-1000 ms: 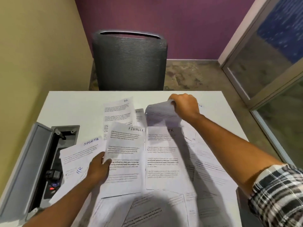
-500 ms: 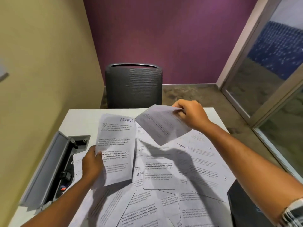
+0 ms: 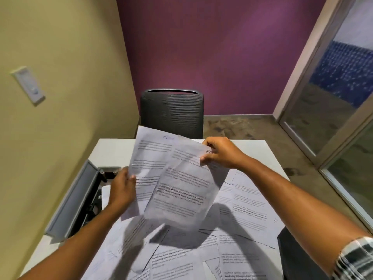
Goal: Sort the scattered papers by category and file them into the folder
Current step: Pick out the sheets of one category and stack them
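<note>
Above the table, both raised sheets now overlap: left hand (image 3: 123,188) grips one, right hand (image 3: 219,154) pinches another

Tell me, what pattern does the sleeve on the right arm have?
A black-and-white plaid check on the sleeve, seen at the lower right of the head view.

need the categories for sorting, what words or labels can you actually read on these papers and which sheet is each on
"FO", cut off by the fingers: handwritten at the top of the sheet in the right hand.
Blue handwritten heading on the sheet in the left hand: too blurred to read.
Handwritten heading on a sheet on the table: too blurred.
Printed body text on all sheets: too small and blurred.
</note>
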Action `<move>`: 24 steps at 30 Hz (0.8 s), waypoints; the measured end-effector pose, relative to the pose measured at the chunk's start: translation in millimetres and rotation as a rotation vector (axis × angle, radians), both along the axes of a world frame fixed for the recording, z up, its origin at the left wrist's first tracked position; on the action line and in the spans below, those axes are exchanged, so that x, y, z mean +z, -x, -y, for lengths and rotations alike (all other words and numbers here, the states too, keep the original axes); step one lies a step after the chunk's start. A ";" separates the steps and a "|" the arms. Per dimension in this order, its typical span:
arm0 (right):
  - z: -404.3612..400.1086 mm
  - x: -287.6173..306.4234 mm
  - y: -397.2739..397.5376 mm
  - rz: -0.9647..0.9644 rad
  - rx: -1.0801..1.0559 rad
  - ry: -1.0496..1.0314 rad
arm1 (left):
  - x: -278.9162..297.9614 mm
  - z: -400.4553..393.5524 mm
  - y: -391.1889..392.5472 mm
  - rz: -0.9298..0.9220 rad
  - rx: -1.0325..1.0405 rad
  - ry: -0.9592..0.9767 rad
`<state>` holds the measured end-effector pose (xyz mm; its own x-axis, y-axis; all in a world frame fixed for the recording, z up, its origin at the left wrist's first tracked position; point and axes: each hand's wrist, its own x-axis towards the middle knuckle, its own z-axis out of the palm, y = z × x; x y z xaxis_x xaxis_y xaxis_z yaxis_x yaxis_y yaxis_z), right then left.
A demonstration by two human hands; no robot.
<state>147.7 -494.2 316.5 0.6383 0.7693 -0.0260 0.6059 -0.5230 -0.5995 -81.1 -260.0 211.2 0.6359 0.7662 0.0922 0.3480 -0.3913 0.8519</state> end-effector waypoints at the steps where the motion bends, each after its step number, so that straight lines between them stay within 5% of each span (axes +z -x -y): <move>1: -3.6 -2.9 4.5 -0.018 0.002 -0.016 | 1.7 8.6 -1.6 0.016 -0.048 0.078; 6: -20.6 -8.9 24.9 -0.069 -0.043 -0.061 | 1.8 43.1 3.3 0.062 -0.232 0.347; 14: -40.5 -25.4 31.6 0.015 -0.080 0.155 | -5.8 45.2 26.0 0.062 -0.291 0.507; 24: -54.5 -57.3 67.1 -0.003 -0.256 0.020 | -32.0 20.6 52.4 0.012 -0.251 0.254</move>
<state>80.6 -439.6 259.2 0.8119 0.5823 -0.0420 0.4506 -0.6707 -0.5892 -133.5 -280.6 179.2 0.8070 0.5860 -0.0728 0.2573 -0.2380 0.9366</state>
